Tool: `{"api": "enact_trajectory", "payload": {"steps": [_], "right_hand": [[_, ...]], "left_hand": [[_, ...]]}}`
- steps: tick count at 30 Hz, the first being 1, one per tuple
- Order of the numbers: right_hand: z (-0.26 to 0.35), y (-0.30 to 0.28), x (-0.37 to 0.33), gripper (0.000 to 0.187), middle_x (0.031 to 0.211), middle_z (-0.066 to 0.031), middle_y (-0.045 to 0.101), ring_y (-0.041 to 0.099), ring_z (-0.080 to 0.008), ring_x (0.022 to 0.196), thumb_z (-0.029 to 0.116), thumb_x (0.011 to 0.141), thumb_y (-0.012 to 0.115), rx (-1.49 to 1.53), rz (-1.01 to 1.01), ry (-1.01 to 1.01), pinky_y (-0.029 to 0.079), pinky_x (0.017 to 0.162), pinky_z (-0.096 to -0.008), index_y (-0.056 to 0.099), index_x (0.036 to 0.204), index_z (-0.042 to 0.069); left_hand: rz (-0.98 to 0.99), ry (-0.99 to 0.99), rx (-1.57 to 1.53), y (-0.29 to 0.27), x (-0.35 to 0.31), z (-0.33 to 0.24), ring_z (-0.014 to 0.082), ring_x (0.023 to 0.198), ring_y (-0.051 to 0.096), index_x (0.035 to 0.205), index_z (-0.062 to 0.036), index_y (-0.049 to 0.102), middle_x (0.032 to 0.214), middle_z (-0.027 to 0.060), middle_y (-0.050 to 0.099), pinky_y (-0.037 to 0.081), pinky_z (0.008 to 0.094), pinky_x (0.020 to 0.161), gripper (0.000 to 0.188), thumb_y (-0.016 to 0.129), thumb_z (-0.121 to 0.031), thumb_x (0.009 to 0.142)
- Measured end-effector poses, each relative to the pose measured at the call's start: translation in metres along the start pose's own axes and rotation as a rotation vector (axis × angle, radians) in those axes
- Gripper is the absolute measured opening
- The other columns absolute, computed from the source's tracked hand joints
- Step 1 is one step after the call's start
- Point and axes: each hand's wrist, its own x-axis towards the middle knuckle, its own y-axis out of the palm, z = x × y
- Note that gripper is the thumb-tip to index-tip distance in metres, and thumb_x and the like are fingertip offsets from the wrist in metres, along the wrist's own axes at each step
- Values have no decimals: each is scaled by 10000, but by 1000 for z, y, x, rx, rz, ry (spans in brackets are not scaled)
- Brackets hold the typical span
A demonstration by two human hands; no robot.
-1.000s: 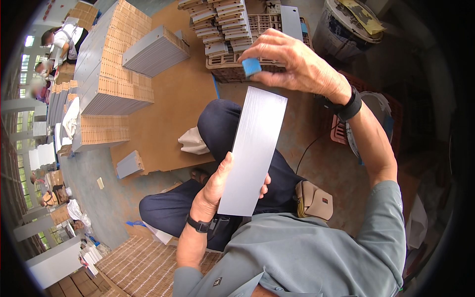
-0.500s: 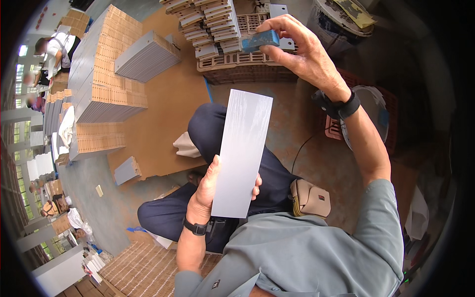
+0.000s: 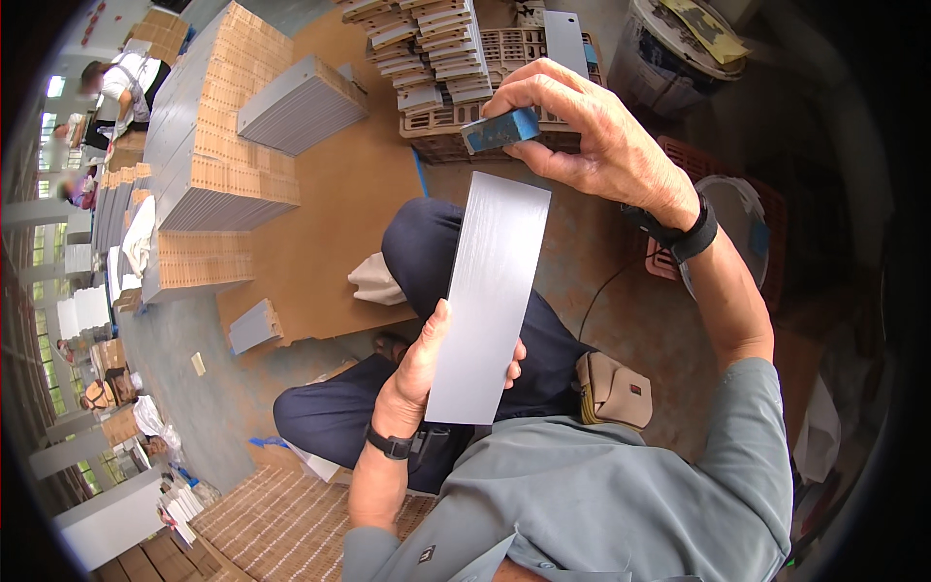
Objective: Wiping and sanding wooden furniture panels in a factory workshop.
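Observation:
A flat grey rectangular board [image 3: 490, 301] with a faint grain stands tilted over my lap, its long side running away from me. My left hand [image 3: 422, 361] grips it near its lower end, thumb along the left edge and fingertips showing past the right edge. Just beyond the board's far end, my right hand [image 3: 592, 136] pinches a blue block [image 3: 501, 131], worn and paler at its left end, which looks like a sanding block. The block is apart from the board.
Stacks of grey boards with brown edges [image 3: 228, 184] stand on brown cardboard [image 3: 339, 194] at the left. Ahead, more grey pieces [image 3: 441, 48] are piled on a plastic crate [image 3: 417, 124]. A stained bucket [image 3: 669, 58] is at far right. Other people [image 3: 126, 87] are at the far left.
My right hand has come down and nearer to the board's far end with the blue block, which has turned in the fingers. The board has shifted slightly right in view.

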Motion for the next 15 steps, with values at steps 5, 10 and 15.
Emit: {"api": "enact_trajectory", "payload": {"steps": [5, 10, 15], "right_hand": [[0, 2, 3, 424, 1098, -99, 638, 626, -300, 1086, 52, 815, 754, -6, 81, -59, 546, 943, -404, 658, 1227, 75], [6, 6, 5, 444, 1080, -113, 616, 610, -316, 1082, 64, 807, 773, -71, 166, -121, 537, 958, -417, 659, 1236, 50], [8, 8, 11, 454, 1082, -118, 608, 598, -317, 1073, 81, 803, 778, -94, 227, -168, 525, 964, -418, 659, 1239, 34]], "left_hand": [[5, 6, 21, 1, 0, -1, 356, 942, 705, 1398, 63, 495, 1129, 281, 650, 607, 466, 816, 898, 331, -733, 1016], [30, -5, 22, 1, 1, -5, 325, 964, 705, 1411, 36, 497, 1145, 250, 660, 602, 445, 841, 862, 340, -718, 1025], [54, -22, 34, 0, 2, -7, 296, 987, 706, 1431, 5, 494, 1163, 222, 671, 595, 428, 865, 828, 359, -706, 1029]]}}
